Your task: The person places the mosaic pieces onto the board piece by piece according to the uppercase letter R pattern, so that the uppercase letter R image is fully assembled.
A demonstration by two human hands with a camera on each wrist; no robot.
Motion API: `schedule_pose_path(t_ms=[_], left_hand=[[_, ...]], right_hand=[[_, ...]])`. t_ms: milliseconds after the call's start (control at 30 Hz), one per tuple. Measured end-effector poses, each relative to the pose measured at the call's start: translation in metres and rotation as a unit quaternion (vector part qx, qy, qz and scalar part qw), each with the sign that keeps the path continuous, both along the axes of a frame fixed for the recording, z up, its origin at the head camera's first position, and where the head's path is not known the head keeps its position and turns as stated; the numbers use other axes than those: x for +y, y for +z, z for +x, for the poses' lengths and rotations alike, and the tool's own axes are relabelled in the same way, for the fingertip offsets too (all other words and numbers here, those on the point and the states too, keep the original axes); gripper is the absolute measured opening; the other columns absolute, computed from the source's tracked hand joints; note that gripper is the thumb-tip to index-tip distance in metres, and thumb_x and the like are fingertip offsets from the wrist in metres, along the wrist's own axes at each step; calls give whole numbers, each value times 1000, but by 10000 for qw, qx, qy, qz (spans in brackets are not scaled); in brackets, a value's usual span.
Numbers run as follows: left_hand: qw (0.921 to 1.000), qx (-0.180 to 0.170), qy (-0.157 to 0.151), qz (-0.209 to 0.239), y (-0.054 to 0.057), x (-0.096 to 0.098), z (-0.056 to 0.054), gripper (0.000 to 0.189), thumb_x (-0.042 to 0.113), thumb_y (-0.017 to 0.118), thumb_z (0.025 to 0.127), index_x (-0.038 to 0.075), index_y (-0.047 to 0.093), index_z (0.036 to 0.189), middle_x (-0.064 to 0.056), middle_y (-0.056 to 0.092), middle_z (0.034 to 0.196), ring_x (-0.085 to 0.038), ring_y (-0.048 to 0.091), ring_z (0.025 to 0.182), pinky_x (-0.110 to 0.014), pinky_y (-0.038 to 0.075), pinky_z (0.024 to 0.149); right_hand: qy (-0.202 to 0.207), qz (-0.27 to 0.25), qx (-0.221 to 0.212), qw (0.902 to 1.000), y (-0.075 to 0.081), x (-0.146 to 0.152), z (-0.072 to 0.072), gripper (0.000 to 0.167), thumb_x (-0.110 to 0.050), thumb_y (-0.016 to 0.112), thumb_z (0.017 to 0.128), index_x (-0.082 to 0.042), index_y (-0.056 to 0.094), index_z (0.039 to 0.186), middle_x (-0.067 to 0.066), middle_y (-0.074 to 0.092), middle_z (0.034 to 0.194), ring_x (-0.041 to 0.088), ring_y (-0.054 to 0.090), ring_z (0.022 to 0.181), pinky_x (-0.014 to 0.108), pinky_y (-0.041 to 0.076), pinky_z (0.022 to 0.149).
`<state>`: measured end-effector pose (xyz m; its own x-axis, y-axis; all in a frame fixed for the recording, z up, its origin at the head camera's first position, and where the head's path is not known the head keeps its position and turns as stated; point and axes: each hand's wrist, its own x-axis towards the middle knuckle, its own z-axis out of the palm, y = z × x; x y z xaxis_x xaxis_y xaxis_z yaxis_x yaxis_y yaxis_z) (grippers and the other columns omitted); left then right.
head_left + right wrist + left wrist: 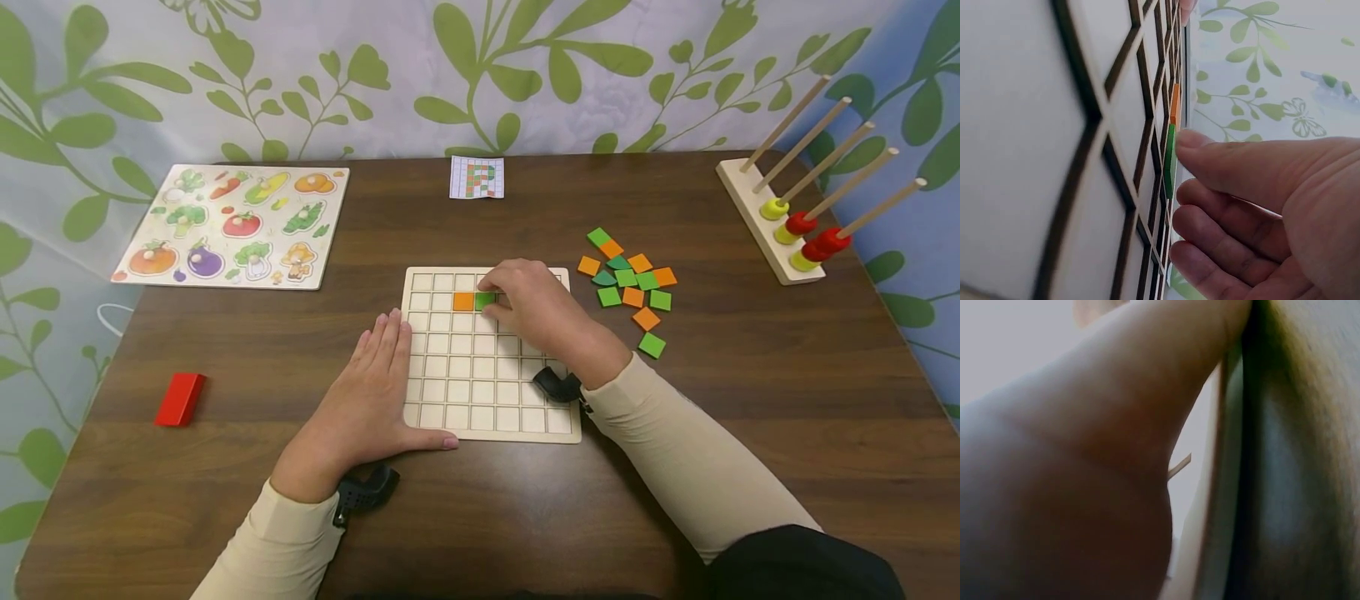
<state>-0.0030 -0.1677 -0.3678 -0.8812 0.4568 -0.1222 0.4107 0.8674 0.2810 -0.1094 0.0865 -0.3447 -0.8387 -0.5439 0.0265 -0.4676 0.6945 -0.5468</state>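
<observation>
A pale wooden grid board [491,435] lies on the table. My left hand [360,400] rests at its left edge, fingers straight along the side and the thumb stretched along the front edge. Over the board's upper part, my right hand [543,312] pinches a green square tile [484,301] between thumb and fingers. That tile sits at a cell in the second row, right beside an orange square tile [463,301]. In the right wrist view the thumb tip is against the green tile [1169,162]; the curled fingers partly hide what lies behind.
Loose green and orange tiles [626,277] lie scattered right of the board. A small printed pattern card [477,177] is at the back. A vegetable puzzle [243,227] lies back left, a red block [180,399] at left, and a peg stand with rings [780,221] at back right.
</observation>
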Motion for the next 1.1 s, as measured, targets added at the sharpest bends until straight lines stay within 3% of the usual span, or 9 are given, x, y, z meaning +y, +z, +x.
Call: schedule_pose_path(t_ms=[400,667,933,1100], left_hand=[[10000,-22,14,1,1,0,1,153,92,71,68,-13,10,162,-30,2,170,-41,4,158,-53,12,125],[10000,0,12,31,1,0,1,153,92,70,68,-13,11,162,-29,2,171,-41,5,158,-52,12,125],[10000,-8,7,35,1,0,1,154,93,69,67,-13,10,162,-28,1,171,-40,3,158,-51,10,125],[10000,-47,2,54,0,0,1,154,93,69,67,-12,10,162,-28,1,171,-40,3,158,-52,10,125]], right_hand=[[-162,104,169,9997,0,12,6,26,-18,80,97,-1,78,117,10,74,114,27,65,108,46,49,100],[-462,260,187,9984,-1,35,14,26,-21,77,100,-2,77,116,11,73,116,30,64,111,47,52,97],[-690,88,270,9972,-1,59,21,24,-18,78,98,1,77,113,12,74,111,30,65,101,47,55,87],[-876,87,258,9958,0,76,25,29,-19,78,98,2,75,118,15,73,115,34,64,108,51,53,93]])
